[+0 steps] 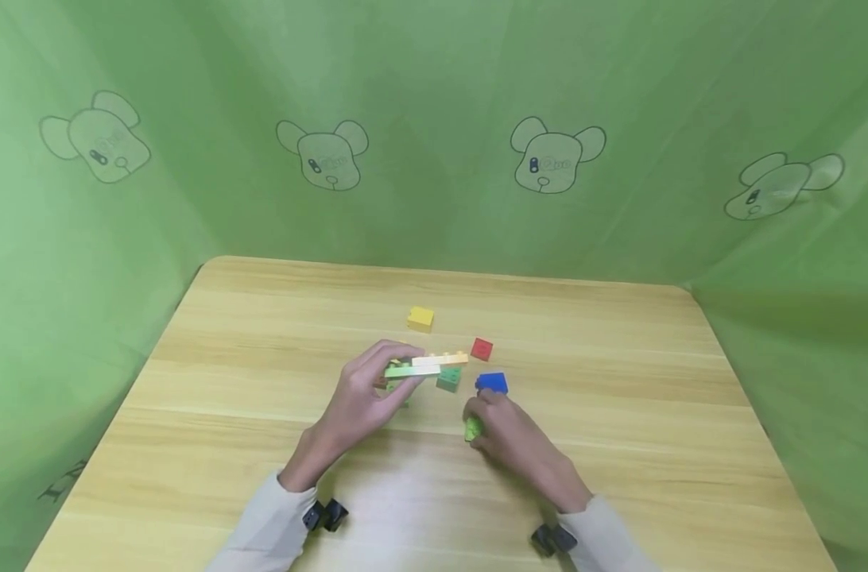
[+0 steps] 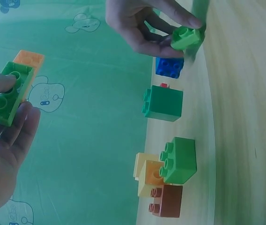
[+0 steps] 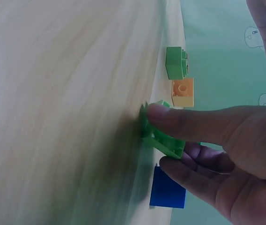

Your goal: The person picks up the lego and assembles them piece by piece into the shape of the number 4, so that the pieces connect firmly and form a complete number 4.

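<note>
My left hand [image 1: 362, 387] holds a green building brick [image 2: 12, 93] joined to an orange brick [image 1: 451, 360], raised over the table. In the left wrist view the thumb presses the green brick's hollow underside, and the orange brick [image 2: 30, 61] sticks out beyond it. Low over the table, my right hand [image 1: 509, 433] pinches a light green brick [image 3: 168, 140] between thumb and fingers. Just past those fingers lies a blue brick [image 1: 493, 382]. A darker green brick [image 1: 448, 379] stands between the two hands.
A yellow brick [image 1: 420, 318] and a red brick [image 1: 482, 349] lie farther back on the wooden table [image 1: 584, 342]. Near the left hand, a green brick [image 2: 180, 160], a brown brick [image 2: 168, 201] and yellow-orange bricks [image 2: 148, 176] sit close together. A green curtain [image 1: 434, 230] surrounds the table.
</note>
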The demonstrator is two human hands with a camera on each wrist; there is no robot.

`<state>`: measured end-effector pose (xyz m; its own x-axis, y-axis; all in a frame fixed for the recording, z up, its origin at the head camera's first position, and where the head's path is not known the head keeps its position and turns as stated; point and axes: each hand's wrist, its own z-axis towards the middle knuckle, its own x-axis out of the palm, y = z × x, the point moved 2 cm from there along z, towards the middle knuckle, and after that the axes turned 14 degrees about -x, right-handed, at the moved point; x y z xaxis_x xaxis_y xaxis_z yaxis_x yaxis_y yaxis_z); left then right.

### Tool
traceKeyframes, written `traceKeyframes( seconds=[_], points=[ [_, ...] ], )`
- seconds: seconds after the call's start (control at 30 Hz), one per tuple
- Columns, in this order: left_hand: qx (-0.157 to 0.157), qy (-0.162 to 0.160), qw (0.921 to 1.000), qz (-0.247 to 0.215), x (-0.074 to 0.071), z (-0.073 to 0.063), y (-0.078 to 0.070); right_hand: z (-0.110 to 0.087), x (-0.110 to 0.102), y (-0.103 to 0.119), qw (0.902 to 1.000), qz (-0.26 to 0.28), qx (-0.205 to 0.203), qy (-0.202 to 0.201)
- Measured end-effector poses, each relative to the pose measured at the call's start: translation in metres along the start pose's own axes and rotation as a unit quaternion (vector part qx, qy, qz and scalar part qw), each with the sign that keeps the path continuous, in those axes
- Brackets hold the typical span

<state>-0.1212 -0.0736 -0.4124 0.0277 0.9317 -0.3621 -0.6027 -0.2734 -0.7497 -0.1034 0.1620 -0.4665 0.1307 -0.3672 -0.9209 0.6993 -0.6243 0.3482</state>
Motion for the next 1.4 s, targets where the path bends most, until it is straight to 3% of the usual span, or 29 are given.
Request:
traceKeyframes(
  seconds=[0.13, 0.33, 0.57, 0.67, 0.93, 1.07, 1.4],
  points=[
    [-0.002, 0.001, 1.0000, 0.000, 0.000, 0.000, 0.000, 0.000, -0.001, -0.002, 0.9995, 0.019, 0.023, 0.004],
    [-0.001, 0.004, 1.0000, -0.002, 0.001, 0.000, 0.001, 0.001, -0.005, -0.001, 0.9988, 0.042, 0.024, -0.012],
    [0.002, 0.001, 1.0000, 0.000, 0.002, 0.000, 0.002, 0.003, -0.013, 0.002, 0.9942, 0.064, 0.020, -0.085],
    [0.001, 0.004, 1.0000, -0.001, 0.004, 0.000, 0.002, 0.005, -0.020, 0.003, 0.9881, 0.069, 0.000, -0.137],
    [0.004, 0.011, 0.9999, -0.004, 0.008, 0.000, 0.002, 0.010, -0.043, 0.011, 0.9596, 0.087, -0.067, -0.259],
    [0.010, 0.015, 0.9998, 0.008, 0.010, -0.001, 0.002, 0.012, -0.051, 0.016, 0.9513, 0.089, -0.072, -0.286],
    [0.009, 0.017, 0.9998, 0.007, 0.013, -0.004, 0.000, 0.012, -0.057, 0.018, 0.9420, 0.100, -0.058, -0.315]
  ],
)
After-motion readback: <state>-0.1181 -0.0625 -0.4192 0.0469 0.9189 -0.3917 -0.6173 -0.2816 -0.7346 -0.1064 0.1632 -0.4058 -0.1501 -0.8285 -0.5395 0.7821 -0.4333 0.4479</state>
